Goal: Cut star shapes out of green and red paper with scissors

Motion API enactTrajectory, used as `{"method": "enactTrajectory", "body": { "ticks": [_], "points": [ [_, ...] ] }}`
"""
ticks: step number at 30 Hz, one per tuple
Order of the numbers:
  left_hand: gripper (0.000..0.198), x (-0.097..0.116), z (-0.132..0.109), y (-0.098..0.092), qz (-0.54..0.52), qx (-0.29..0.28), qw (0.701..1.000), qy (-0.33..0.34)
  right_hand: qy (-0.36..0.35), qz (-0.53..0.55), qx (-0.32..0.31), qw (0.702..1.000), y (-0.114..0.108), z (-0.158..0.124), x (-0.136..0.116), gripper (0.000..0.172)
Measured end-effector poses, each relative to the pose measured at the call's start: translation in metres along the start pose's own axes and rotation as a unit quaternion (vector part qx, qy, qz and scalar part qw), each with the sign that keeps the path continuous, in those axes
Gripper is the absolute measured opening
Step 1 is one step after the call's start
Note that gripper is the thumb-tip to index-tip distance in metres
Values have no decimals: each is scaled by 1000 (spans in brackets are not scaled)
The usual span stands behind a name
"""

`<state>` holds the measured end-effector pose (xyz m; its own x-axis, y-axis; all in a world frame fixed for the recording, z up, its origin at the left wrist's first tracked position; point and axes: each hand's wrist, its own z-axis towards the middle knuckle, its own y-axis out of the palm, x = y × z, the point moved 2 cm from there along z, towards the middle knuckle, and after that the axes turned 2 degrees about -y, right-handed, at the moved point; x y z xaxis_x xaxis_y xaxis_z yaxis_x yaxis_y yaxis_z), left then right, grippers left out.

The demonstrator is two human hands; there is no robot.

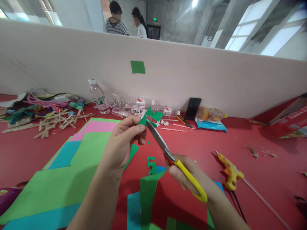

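My left hand [130,132] pinches a small piece of dark green craft sheet [155,115] between thumb and fingers. The piece has an irregular, cut outline. In my right hand [182,171] is a pair of scissors [189,180] with yellow handles, and its blade tips are at the green piece beside my left fingertips. Whether the blades are fully closed is hard to make out. Below my hands lie small green offcuts [151,165] with star-shaped holes. A larger dark green strip [147,198] and a blue sheet [133,209] lie nearer to me.
Light green, pink and blue sheets [93,159] are stacked at left, below wooden sticks [55,123]. A water bottle [98,97] stands by the white partition [182,73], near lying bottles, a phone [192,108] and snack packets [211,119]. At right lies a yellow glue gun [230,172] with a cord.
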<state>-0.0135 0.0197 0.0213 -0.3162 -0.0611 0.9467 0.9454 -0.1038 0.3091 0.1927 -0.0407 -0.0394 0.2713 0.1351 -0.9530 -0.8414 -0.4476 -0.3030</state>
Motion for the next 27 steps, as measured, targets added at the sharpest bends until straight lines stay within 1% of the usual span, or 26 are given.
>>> {"method": "enactTrajectory", "body": {
  "ticks": [4, 6, 9, 12, 18, 22, 25, 27],
  "points": [
    [12, -2, 1, -5, 20, -7, 1000, 9, 3, 7, -23, 1000, -9, -5, -8, 65],
    [10, -3, 2, -7, 28, -10, 999, 14, 3, 1, -22, 1000, -12, -6, -13, 65],
    [9, -5, 1, -6, 53, -30, 998, 8, 1, -12, -17, 1000, -14, -6, -17, 66],
    [10, -4, 2, -5, 71, -50, 996, -4, 6, -18, -19, 1000, -14, -7, -15, 65],
    [11, -1, 2, -7, 99, -59, 993, -26, 34, -27, -31, 999, -19, -7, -10, 66],
    [10, -5, 2, -9, 78, -61, 995, -23, 30, -8, -19, 999, -14, -4, -14, 70],
    [10, -6, 1, -4, 67, -63, 996, -13, 18, 12, 8, 1000, -6, -2, -14, 69],
    [11, -6, 0, 1, 61, -54, 997, -1, 17, 16, 27, 999, -1, -1, -12, 69]
  ]
}}
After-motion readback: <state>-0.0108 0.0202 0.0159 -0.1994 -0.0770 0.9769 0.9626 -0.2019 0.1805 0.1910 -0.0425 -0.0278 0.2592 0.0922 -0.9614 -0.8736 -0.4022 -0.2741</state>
